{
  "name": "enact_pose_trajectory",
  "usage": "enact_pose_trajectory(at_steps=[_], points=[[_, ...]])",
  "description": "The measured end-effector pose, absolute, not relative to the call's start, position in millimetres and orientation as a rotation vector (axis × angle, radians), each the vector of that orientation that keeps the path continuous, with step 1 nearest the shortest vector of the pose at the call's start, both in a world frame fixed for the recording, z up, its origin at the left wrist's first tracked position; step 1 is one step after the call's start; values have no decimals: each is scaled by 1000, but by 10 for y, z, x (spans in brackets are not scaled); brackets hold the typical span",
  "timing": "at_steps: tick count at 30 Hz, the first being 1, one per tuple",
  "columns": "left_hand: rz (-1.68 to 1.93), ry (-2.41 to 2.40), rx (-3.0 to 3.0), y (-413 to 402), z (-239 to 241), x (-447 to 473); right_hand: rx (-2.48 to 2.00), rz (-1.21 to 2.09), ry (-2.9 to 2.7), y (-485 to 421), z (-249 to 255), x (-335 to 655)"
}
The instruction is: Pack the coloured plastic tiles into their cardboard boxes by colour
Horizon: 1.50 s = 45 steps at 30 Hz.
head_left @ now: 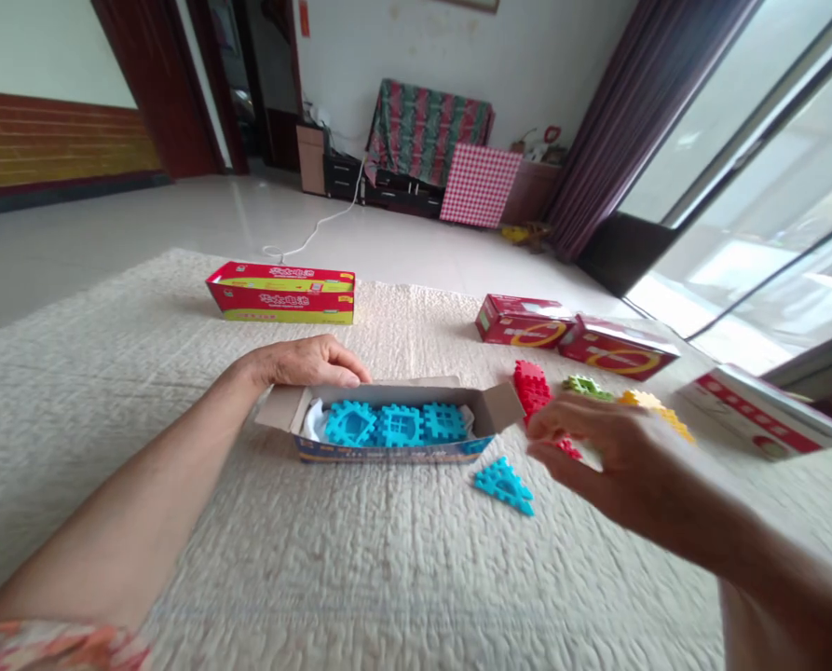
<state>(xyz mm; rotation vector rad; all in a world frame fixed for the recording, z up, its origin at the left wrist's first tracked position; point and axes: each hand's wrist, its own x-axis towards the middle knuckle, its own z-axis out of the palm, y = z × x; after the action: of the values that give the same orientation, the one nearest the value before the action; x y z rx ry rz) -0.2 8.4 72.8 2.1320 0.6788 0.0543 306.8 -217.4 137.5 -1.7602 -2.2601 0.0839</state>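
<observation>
A low open cardboard box [394, 454] stands on the mat in front of me, its flaps folded out. Inside lie blue interlocking plastic pieces [400, 426] in a row, with white lining showing at the ends. My left hand [314, 361] is closed on the box's back edge near the left corner. To the right of the box, my right hand [590, 447] hovers with fingers curled, slightly blurred; whether it holds anything cannot be made out. Below it lies a blue triangular piece [504, 486]. Red interlocking pieces [531, 387] lie behind it, partly hidden by the hand.
Green pieces [587, 387] and yellow pieces [657, 410] lie to the right. A red and yellow-green box [282, 294] stands at the back left. Two dark red boxes [524, 321] stand at the back right, with a white and red box [765, 410] nearer. A textured mat [360, 568] covers the floor.
</observation>
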Motion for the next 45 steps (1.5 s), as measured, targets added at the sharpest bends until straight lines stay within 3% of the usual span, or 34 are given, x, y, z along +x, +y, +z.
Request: enact_pose_trajectory(at_steps=[8,13,24,28,33,38,45], points=[[87,725,2154,-78,804,-6,-1944,250,-2311,-2302,547,3072],[122,736,2130,-105,807,6,-1942,307,-2315,-2331,468,3062],[206,732,2055,-71,733,24,-1877,54,-2376,-2279,196,3186],[223,717,2066,-71,723,19,-1665,-106,-2362,-2390,307,3306],[247,696,2057,-40,693,5,-1566,-195,-2315,-2326,806,2977],[262,669,1963,-14,657,-31,-1449,89,-2287,-1787,1084,2153],[327,617,1993,68,561,-81,-1316,319,-2351,-1331,845,1732]])
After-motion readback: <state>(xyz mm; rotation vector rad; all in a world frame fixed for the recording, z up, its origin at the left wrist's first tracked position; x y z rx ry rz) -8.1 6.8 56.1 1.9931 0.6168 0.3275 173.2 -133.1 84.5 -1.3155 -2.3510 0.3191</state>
